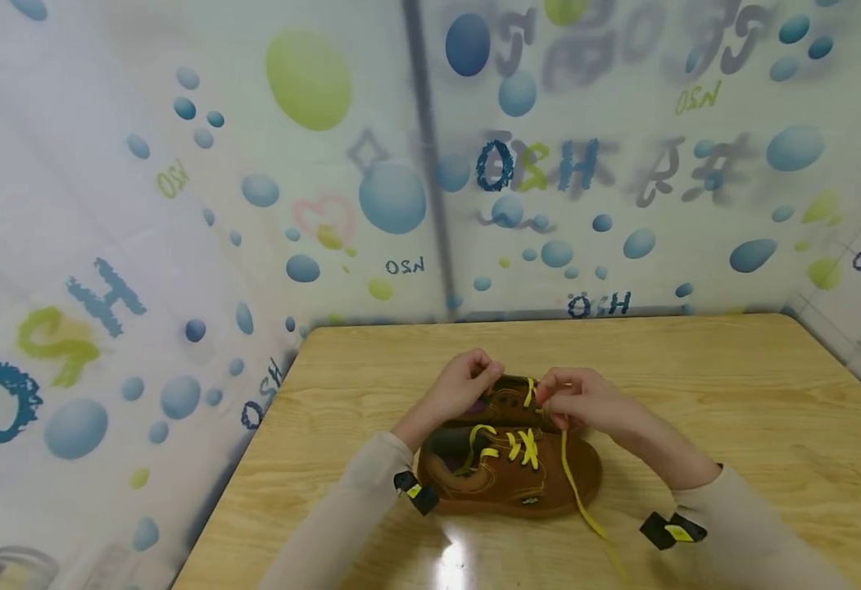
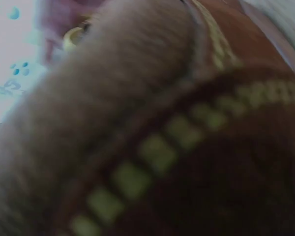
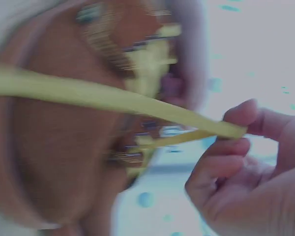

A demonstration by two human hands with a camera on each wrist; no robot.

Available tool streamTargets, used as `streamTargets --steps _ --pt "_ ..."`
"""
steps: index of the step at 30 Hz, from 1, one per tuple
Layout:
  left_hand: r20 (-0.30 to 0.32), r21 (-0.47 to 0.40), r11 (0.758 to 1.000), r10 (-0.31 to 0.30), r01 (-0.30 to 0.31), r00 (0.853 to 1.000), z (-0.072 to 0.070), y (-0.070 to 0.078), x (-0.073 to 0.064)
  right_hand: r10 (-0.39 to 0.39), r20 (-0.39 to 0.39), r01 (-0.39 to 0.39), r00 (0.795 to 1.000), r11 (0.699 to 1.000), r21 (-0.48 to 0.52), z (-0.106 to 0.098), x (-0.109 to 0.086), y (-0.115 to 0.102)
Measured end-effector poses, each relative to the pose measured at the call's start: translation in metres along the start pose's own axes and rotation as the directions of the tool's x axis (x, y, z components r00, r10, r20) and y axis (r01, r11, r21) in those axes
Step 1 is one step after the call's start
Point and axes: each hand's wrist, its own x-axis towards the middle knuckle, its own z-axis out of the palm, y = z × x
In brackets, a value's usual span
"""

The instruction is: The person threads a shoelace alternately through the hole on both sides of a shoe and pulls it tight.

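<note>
Pinching a flat yellow shoelace [image 1: 581,501] between thumb and fingertips, the right hand [image 1: 583,399] is held just beyond the toe of a brown shoe with yellow laces and stitching [image 1: 502,485], the nearer of two. The lace runs from the second brown shoe, partly covered by the hands [image 1: 507,401], to these fingers, then hangs over the toe of the nearer shoe and goes down towards the near edge of the light wooden table [image 1: 740,393]. The left hand [image 1: 465,385] is at the opening of the farther shoe, its fingers bent and its thumb close to them; whether they clamp something, I cannot tell, since the left wrist view is blurred. Both shoes lie side by side, well apart from the table's far edge and its far corners, with toes towards its right edge. Each pale sleeve [image 1: 349,508] has a black and yellow piece [image 1: 415,492] at the wrist. Behind the far edge hangs a white sheet with blue and green bubbles [image 1: 622,106].
</note>
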Motion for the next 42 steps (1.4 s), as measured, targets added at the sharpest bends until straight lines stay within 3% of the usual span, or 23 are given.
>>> streamTargets --steps 3,5,7,9,11,12,14,16,18,21,23,24,25,29,31,33,34,36,40,42 --pt "-0.042 0.186 0.982 0.019 -0.011 0.999 -0.001 -0.002 -0.001 -0.131 0.05 0.119 0.99 0.974 0.192 -0.015 -0.012 -0.02" --pt "-0.028 0.297 0.955 0.02 -0.011 0.999 -0.001 -0.002 -0.001 -0.25 0.049 0.222 0.967 0.923 0.315 -0.022 -0.019 -0.033" --pt "0.018 0.383 0.923 0.023 -0.028 1.0 0.0 -0.003 -0.001 -0.373 0.042 0.321 0.927 0.845 0.427 -0.026 -0.023 -0.044" --pt "0.064 0.454 0.889 0.034 -0.059 0.997 0.002 -0.003 0.0 -0.495 0.02 0.425 0.868 0.765 0.484 -0.028 -0.026 -0.051" --pt "0.085 0.501 0.862 0.041 -0.078 0.996 0.003 -0.003 0.0 -0.557 -0.023 0.5 0.83 0.725 0.473 -0.029 -0.028 -0.057" --pt "0.087 0.511 0.856 0.04 -0.079 0.995 0.004 -0.003 0.001 -0.566 -0.061 0.534 0.822 0.73 0.426 -0.028 -0.029 -0.059" --pt "0.084 0.524 0.848 0.038 -0.077 0.996 0.004 -0.002 0.001 -0.535 -0.163 0.559 0.829 0.791 0.247 -0.026 -0.03 -0.064" --pt "0.08 0.544 0.835 0.044 -0.081 0.996 0.004 -0.002 0.001 -0.458 -0.275 0.49 0.845 0.87 0.058 -0.023 -0.03 -0.069" --pt "0.079 0.571 0.816 0.058 -0.093 0.995 0.004 -0.002 0.002 -0.413 -0.381 0.4 0.827 0.909 -0.116 -0.019 -0.028 -0.072" --pt "0.08 0.622 0.775 0.075 -0.108 0.994 0.005 -0.001 0.004 -0.432 -0.457 0.322 0.778 0.898 -0.3 -0.015 -0.02 -0.076" --pt "0.086 0.654 0.749 0.069 -0.109 0.994 0.004 0.001 0.006 -0.452 -0.458 0.298 0.765 0.88 -0.371 -0.015 -0.012 -0.075" --pt "0.09 0.669 0.735 0.063 -0.107 0.994 0.004 0.002 0.007 -0.45 -0.44 0.301 0.777 0.88 -0.368 -0.016 -0.007 -0.073" --pt "0.095 0.686 0.72 0.061 -0.11 0.994 0.004 0.003 0.008 -0.433 -0.413 0.298 0.801 0.887 -0.352 -0.018 -0.002 -0.07" --pt "0.132 0.747 0.648 0.074 -0.148 0.989 0.003 0.008 0.011 -0.292 -0.283 0.227 0.914 0.943 -0.242 -0.026 0.025 -0.049" --pt "0.148 0.773 0.609 0.1 -0.178 0.984 0.003 0.01 0.012 -0.232 -0.226 0.174 0.946 0.953 -0.249 -0.028 0.039 -0.034" --pt "0.165 0.787 0.58 0.13 -0.209 0.978 0.003 0.013 0.013 -0.204 -0.18 0.134 0.962 0.931 -0.338 -0.03 0.051 -0.02" --pt "0.178 0.787 0.574 0.139 -0.226 0.974 0.004 0.013 0.014 -0.197 -0.158 0.119 0.968 0.908 -0.402 -0.031 0.056 -0.013" --pt "0.211 0.765 0.593 0.139 -0.252 0.968 0.004 0.014 0.016 -0.189 -0.118 0.098 0.975 0.84 -0.533 -0.03 0.063 0.0" --pt "0.26 0.693 0.668 0.121 -0.273 0.958 0.003 0.011 0.017 -0.233 -0.018 0.14 0.972 0.644 -0.752 -0.025 0.07 0.015" --pt "0.261 0.671 0.688 0.13 -0.277 0.957 0.002 0.009 0.016 -0.282 0.039 0.2 0.959 0.57 -0.797 -0.021 0.072 0.017"
